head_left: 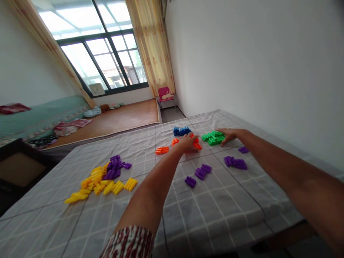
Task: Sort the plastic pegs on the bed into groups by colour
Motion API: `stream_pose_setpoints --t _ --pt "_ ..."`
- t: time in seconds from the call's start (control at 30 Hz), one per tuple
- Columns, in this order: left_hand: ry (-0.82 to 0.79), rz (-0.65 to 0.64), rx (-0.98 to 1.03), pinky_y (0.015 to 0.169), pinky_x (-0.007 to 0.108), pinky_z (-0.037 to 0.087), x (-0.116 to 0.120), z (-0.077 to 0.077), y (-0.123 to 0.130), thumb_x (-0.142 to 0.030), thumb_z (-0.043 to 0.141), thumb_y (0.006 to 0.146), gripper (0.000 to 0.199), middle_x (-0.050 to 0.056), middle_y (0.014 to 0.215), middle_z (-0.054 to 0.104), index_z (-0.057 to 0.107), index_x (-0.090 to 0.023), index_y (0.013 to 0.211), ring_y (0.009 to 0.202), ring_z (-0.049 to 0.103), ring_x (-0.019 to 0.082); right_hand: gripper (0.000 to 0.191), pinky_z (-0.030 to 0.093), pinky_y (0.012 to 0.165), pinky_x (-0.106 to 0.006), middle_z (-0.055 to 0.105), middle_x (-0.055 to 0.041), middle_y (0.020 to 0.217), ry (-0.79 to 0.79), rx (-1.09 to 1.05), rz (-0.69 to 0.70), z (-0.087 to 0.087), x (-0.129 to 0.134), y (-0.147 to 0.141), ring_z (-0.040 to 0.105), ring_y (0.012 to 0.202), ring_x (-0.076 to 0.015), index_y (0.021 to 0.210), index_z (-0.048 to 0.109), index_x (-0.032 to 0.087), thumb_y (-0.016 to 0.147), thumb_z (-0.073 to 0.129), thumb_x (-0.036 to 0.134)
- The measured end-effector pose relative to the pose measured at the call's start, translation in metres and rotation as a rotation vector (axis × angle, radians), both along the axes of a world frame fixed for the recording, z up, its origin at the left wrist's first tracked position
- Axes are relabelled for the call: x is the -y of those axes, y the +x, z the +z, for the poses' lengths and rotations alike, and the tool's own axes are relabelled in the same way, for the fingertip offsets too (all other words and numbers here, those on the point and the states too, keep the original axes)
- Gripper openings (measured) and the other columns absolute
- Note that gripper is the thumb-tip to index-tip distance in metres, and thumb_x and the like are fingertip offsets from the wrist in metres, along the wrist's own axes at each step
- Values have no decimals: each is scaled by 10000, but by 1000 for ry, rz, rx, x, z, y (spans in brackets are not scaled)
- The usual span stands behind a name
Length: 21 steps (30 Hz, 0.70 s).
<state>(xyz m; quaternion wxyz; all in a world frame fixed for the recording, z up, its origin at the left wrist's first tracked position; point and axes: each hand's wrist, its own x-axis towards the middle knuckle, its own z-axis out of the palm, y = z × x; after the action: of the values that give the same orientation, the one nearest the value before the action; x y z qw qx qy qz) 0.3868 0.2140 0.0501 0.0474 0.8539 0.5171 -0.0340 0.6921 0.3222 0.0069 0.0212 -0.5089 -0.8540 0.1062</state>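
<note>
Evidently the right hand point(228, 135), fingers spread, cups the bright-green plastic pile point(213, 138) on the grey checked cloth point(193, 215), while the left hand point(189, 142) covers ribbed orange plastic pieces point(197, 144) – grip unclear – so a sideways sweep could mix colours.

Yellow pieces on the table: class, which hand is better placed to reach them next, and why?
Probably the left hand. Though at the orange pieces, it is nearer the yellow pieces. The right hand, at the green pieces, would likely have to cross the left arm.
</note>
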Motion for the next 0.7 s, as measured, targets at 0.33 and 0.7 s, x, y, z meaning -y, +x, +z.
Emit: stream_pose_setpoints --t 0.33,0.7 --pt "104 -57 -38 937 463 462 42 0 -87 -498 622 773 569 74 1392 420 473 -346 1300 1151 540 297 866 427 990 -380 599 -98 1272 -9 -144 279 7 47 -133 541 1170 -306 1322 553 209 537 771 502" --pt "270 261 214 993 341 453 132 -15 -277 -235 627 738 388 71 1281 515 585 -233 1124 1163 532 218 637 450 939 -345 622 -73 1183 80 -255 372 -12 100 -359 563 1110 -275 1173 633 240 580 774 426"
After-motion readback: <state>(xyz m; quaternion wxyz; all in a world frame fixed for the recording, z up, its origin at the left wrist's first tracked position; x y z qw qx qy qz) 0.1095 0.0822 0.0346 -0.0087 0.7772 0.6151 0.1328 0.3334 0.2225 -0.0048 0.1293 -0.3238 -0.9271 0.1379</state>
